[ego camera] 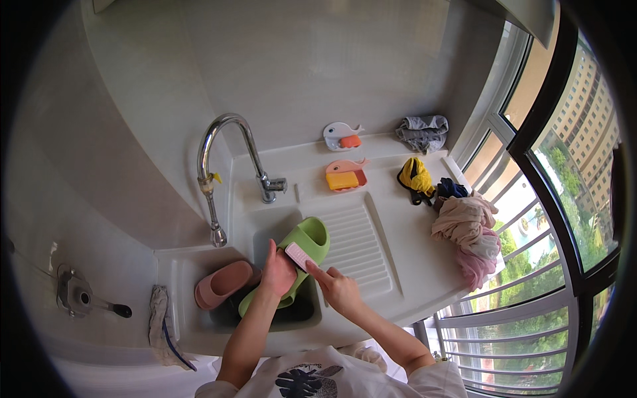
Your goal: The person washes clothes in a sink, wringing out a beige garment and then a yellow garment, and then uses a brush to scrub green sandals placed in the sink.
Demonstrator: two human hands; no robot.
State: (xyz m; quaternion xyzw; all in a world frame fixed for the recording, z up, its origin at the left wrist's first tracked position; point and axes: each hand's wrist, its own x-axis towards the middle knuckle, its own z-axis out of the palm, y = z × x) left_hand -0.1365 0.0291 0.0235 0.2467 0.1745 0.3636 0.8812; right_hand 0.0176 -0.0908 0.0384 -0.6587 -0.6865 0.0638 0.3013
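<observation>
My left hand (279, 272), palm up, supports a green rubber slipper (314, 234) above the sink (186, 263). In my right hand (341, 291) is a small pink scrub brush (298, 256), with the index finger extended along its back. The brush lies against the slipper beside my left palm; its underside is hidden. More green rubber shows below my left wrist, and I cannot tell whether it belongs to a second slipper. A pink slipper (221, 288) leans in the basin on the left, partly overlapping another pink piece behind my left hand.
A chrome faucet (234, 119) arches over the sink. Right of the basin is a ribbed drainboard (363, 248). Whale-shaped dishes hold orange soap (350, 142) and yellow soap (342, 180). Crumpled pink cloth (463, 219), yellow-black cloth (417, 179) and grey cloth (423, 133) lie rightward.
</observation>
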